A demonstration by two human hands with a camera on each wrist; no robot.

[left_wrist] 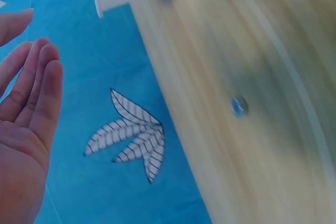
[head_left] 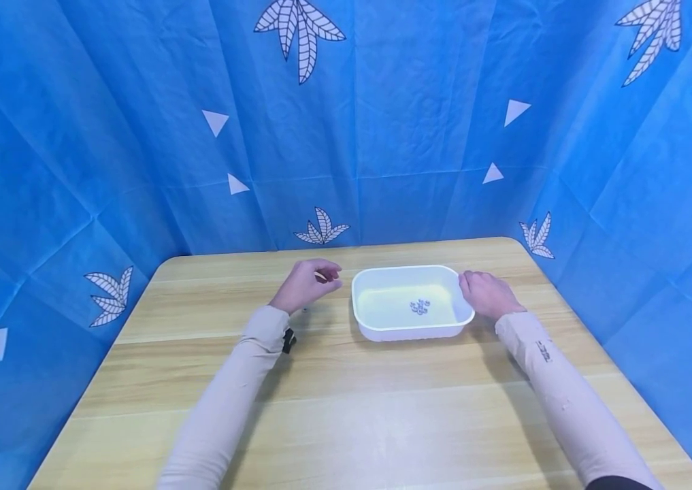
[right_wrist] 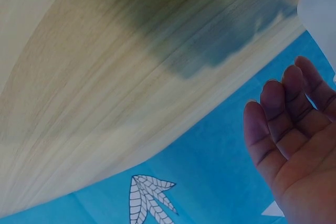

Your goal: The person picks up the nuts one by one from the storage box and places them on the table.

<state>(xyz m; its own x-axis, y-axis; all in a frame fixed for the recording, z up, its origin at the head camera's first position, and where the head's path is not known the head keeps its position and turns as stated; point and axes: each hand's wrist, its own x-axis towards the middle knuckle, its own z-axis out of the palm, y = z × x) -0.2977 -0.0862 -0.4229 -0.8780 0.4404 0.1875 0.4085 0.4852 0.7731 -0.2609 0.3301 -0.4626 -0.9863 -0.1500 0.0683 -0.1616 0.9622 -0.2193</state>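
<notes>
A white plastic basin [head_left: 382, 335] stands on the wooden table, with several small shiny metal nuts [head_left: 420, 307] grouped on its floor. At the basin's right end my right hand [head_left: 488, 292] holds the rim; its fingers [right_wrist: 273, 98] are bent beside the white wall, and the thumb is out of the right wrist view. Left of the basin, my left hand [head_left: 309, 282] hovers above the table, thumb apart from the lightly bent fingers, with nothing seen between them. One loose metal nut [left_wrist: 239, 106] lies on the tabletop below the left wrist.
The wooden table [head_left: 346, 422] reaches toward me from a blue curtain [head_left: 407, 122] with leaf and triangle prints, which hangs behind it and along both sides. A small black item [head_left: 288, 340] sits at the left sleeve's cuff.
</notes>
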